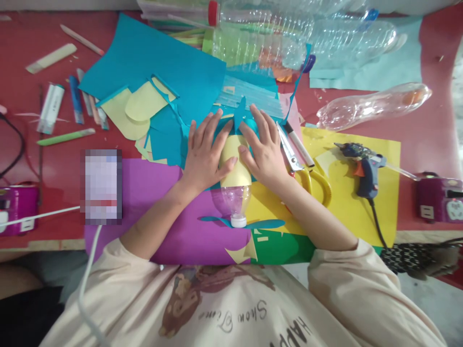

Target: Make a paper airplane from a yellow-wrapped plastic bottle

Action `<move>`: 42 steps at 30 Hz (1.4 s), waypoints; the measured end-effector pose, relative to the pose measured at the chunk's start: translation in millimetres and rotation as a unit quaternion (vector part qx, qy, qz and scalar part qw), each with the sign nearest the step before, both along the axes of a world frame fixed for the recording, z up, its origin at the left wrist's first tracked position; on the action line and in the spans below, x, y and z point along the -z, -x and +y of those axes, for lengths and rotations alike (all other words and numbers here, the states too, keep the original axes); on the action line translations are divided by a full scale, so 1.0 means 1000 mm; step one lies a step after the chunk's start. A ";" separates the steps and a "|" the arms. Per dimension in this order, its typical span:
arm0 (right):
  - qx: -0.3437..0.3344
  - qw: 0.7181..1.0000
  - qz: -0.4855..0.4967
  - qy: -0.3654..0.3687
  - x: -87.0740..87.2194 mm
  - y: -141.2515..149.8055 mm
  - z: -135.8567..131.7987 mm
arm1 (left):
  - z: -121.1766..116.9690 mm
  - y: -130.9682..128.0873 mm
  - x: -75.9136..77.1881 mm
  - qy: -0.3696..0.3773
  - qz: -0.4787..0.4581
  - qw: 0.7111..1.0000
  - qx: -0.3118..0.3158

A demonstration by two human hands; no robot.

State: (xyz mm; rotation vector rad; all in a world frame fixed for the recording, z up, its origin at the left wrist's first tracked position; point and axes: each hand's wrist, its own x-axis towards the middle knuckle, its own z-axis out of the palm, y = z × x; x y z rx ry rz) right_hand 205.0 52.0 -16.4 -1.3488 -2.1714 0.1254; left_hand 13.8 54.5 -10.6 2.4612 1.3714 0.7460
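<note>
In front of me a plastic bottle (236,197) lies with its white cap toward me and a yellow paper band (237,176) around its body. Blue paper pieces stand at its far end, one upright like a tail fin (240,113). A blue propeller-shaped strip (265,224) sits by the cap. My left hand (207,152) rests on the left side, fingers stretched out and spread, thumb on the yellow band. On the right side my right hand (265,152) lies likewise spread, its fingertips on the blue paper. What lies under both palms is hidden.
Scissors (314,185) and a marker (299,144) lie right of my right hand. Farther right are a glue gun (369,173) and a clear bottle (376,103). Several bottles (267,43) line the back. A phone (103,185) with a cable lies left, on purple paper (152,193).
</note>
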 end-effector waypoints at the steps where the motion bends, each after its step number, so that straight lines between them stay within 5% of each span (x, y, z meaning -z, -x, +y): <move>1: 0.000 1.000 0.003 0.000 0.000 0.000 0.000 | 0.000 0.000 0.000 -0.003 0.001 1.000 0.000; 13: -0.012 0.999 -0.020 -0.041 -0.009 0.000 -0.001 | -0.001 0.002 -0.002 -0.015 0.005 1.000 0.004; 21: -0.002 1.000 -0.008 0.013 -0.003 -0.003 0.007 | 0.008 0.002 0.001 -0.004 -0.002 1.000 0.006; 42: -0.015 1.000 -0.003 -0.009 -0.007 0.001 -0.001 | -0.003 0.004 -0.002 -0.089 0.030 0.995 0.033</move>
